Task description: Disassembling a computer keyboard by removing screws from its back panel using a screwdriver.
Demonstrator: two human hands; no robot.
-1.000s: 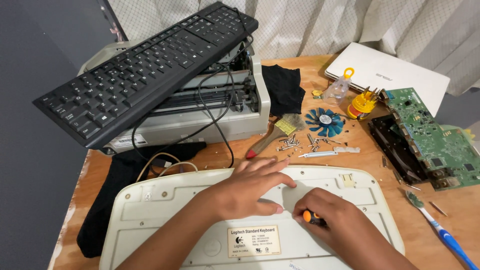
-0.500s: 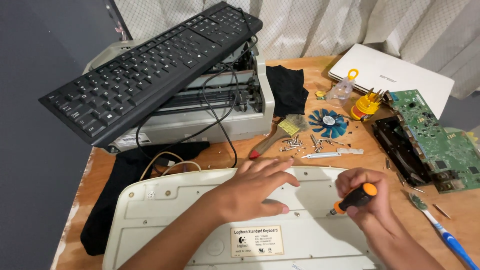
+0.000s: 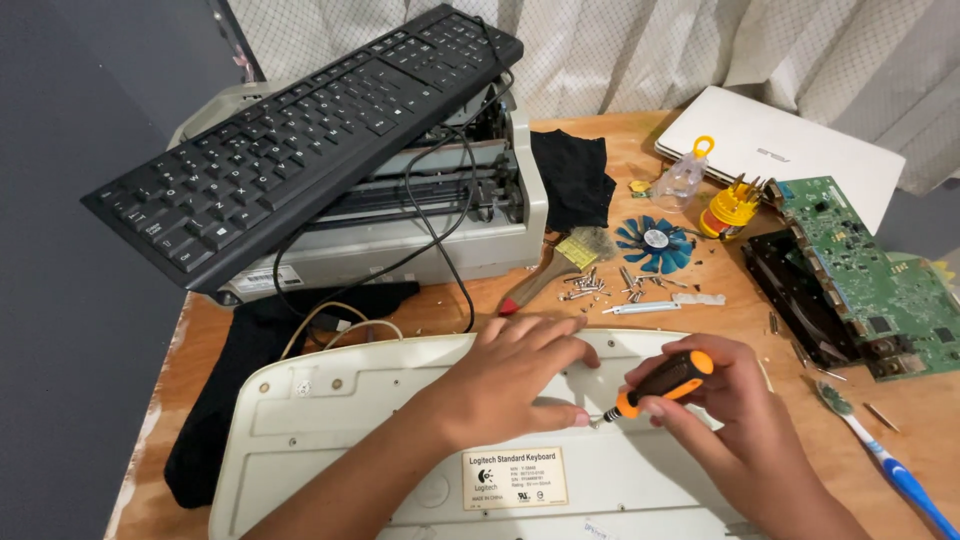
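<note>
Right hand (image 3: 730,400) clasping screwdriver (image 3: 660,383)

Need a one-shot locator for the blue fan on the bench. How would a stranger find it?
Start from the white laptop at the table's far right corner, then come toward the green circuit board. Just left of the board and the yellow bit holder lies the blue fan, flat on the wood. It is the only round, bladed, bright blue part there; the loose screws beside it are small and silver.
</note>
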